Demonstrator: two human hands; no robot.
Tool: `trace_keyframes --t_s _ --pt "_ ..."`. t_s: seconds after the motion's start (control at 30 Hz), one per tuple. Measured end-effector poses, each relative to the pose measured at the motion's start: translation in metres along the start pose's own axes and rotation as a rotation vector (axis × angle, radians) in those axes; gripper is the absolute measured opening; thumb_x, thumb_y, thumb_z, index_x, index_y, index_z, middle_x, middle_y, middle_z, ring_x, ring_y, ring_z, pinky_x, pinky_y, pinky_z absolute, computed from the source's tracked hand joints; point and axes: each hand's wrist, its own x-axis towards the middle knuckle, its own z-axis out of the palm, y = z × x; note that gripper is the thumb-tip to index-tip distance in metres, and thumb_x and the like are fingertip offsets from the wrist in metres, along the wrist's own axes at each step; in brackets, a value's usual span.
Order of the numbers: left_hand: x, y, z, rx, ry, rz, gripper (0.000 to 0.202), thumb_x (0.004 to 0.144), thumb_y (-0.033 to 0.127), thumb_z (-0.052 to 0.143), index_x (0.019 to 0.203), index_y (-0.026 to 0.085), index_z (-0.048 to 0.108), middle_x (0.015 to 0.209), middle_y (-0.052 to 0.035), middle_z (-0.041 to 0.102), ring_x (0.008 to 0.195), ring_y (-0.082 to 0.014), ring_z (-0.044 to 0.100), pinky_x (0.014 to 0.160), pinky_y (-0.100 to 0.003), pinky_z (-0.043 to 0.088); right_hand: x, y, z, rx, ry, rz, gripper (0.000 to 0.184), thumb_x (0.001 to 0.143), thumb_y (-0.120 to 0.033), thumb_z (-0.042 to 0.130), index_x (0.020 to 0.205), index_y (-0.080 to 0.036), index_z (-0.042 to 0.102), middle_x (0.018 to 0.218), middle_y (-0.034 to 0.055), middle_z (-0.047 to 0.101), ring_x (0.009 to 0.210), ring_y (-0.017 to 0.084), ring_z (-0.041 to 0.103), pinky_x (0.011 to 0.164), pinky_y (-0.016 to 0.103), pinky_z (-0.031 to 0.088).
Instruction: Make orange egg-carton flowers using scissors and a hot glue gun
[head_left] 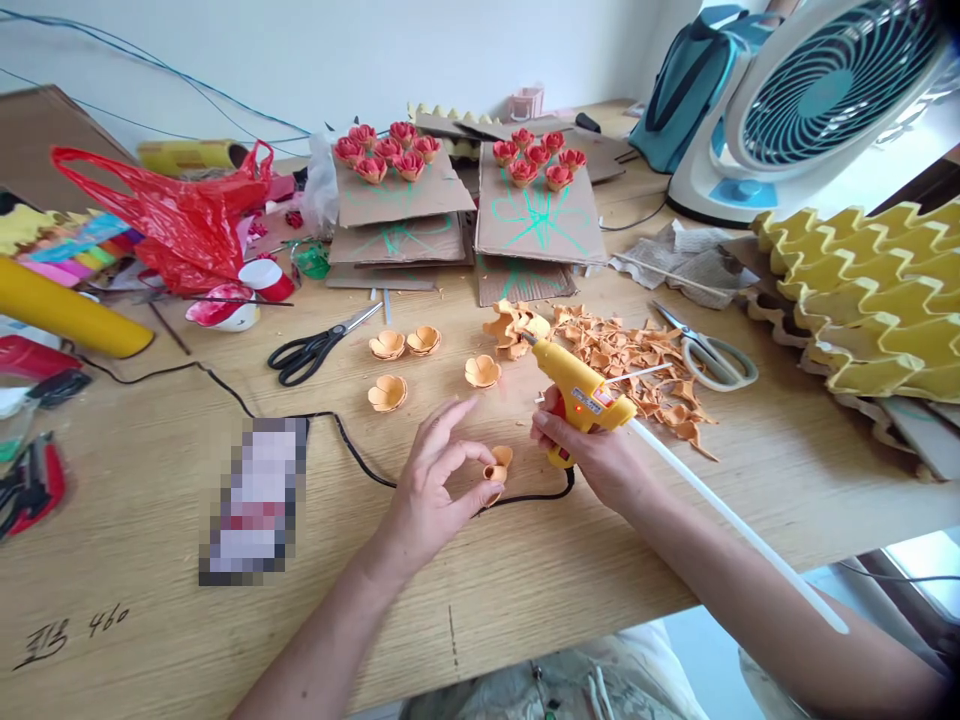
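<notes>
Between the thumb and finger of my left hand (431, 485) is a small orange paper flower piece (496, 470), its petals curled. My right hand (600, 450) is wrapped round the handle of a yellow glue gun (581, 385). A long white glue stick (735, 520) sticks out of the gun's back, and its nozzle points up and left, apart from the flower piece. Beyond my left hand lie several orange petal cups, among them one cup (482, 372) close to the gun and another cup (388, 393) farther left.
Orange scraps (622, 350) lie behind the glue gun beside white-handled scissors (709, 355). Black scissors (319, 345) rest at left. Red flowers stand on cardboard pieces (540, 220). Yellow egg trays (870, 300) and a fan (817, 110) fill the right. A black cord (360, 460) crosses the table.
</notes>
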Motion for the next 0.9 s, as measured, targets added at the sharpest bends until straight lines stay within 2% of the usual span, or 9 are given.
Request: trace_keyframes --t_s 0.07,0.23,0.33,0.5,0.63,0.9 --pt "0.000 0.000 -0.001 0.063 0.072 0.040 0.004 0.089 0.021 0.071 0.091 0.021 0.069 0.152 -0.0110 0.051 0.147 -0.0305 0.040 0.120 -0.055 0.036 0.000 0.002 0.001 -0.015 -0.031 0.005 0.027 0.081 -0.036 0.078 0.084 -0.024 0.055 0.074 -0.0029 0.059 0.066 0.014 0.053 0.062 0.030 0.043" --pt "0.001 0.005 -0.001 0.075 0.201 0.097 0.009 0.088 0.019 0.073 0.094 0.022 0.068 0.144 -0.0102 0.058 0.144 -0.0291 0.045 0.119 -0.055 0.037 0.000 0.008 0.008 0.021 -0.216 0.077 0.031 0.076 -0.031 0.082 0.088 -0.024 0.055 0.087 0.0006 0.067 0.077 0.016 0.059 0.072 0.034 0.047" --pt "-0.001 0.008 0.001 0.035 0.206 0.105 0.011 0.089 0.018 0.072 0.097 0.022 0.067 0.141 -0.0105 0.060 0.142 -0.0280 0.047 0.117 -0.052 0.040 -0.001 0.012 0.012 0.086 -0.290 0.117 0.036 0.074 -0.033 0.085 0.088 -0.024 0.054 0.086 -0.0008 0.063 0.078 0.015 0.059 0.072 0.032 0.048" --pt "-0.003 0.008 0.002 0.010 0.183 0.098 0.012 0.089 0.019 0.072 0.099 0.022 0.067 0.143 -0.0115 0.058 0.141 -0.0279 0.048 0.116 -0.051 0.042 -0.003 0.013 0.013 0.102 -0.329 0.131 0.036 0.076 -0.036 0.084 0.088 -0.024 0.053 0.079 -0.0041 0.053 0.072 0.012 0.054 0.066 0.029 0.043" --pt "-0.003 0.007 0.002 0.017 0.181 0.136 0.015 0.089 0.021 0.073 0.103 0.023 0.068 0.142 -0.0114 0.058 0.139 -0.0281 0.050 0.116 -0.051 0.043 -0.004 0.010 0.013 0.116 -0.374 0.125 0.037 0.077 -0.035 0.084 0.088 -0.024 0.050 0.078 -0.0048 0.053 0.071 0.012 0.053 0.067 0.029 0.044" --pt "-0.002 0.007 0.003 0.010 0.202 0.158 0.014 0.089 0.023 0.072 0.103 0.023 0.069 0.143 -0.0105 0.059 0.134 -0.0281 0.055 0.112 -0.049 0.047 -0.005 0.011 0.015 0.101 -0.342 0.101 0.039 0.077 -0.037 0.085 0.091 -0.023 0.051 0.085 -0.0022 0.058 0.080 0.015 0.059 0.073 0.031 0.048"
